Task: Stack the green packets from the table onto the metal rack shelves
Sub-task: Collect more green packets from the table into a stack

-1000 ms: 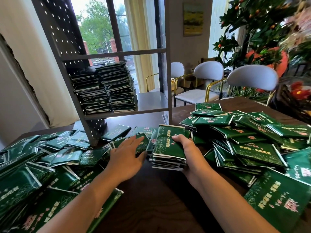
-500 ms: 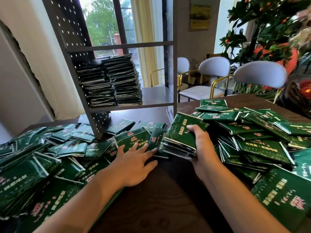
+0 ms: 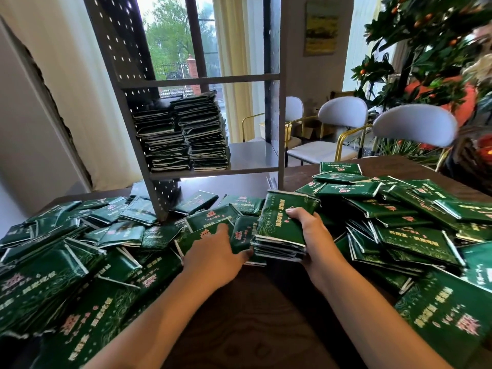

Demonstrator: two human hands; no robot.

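Observation:
My right hand grips a thick stack of green packets, tilted, with my fingers curled over its top cover. My left hand lies flat with straight fingers on loose green packets just left of that stack. More green packets lie scattered in heaps on the table at the left and at the right. The grey metal rack stands at the table's back. Two tall stacks of packets sit on the left half of its lower shelf.
The right half of the rack's lower shelf is bare metal. The dark wooden table shows between my forearms. White chairs stand behind the table on the right, beside a leafy plant with orange fruit.
My right hand keeps its grip on the stack, which has tipped up at its far end. My left hand has slid forward and right onto the loose packets beside the stack.

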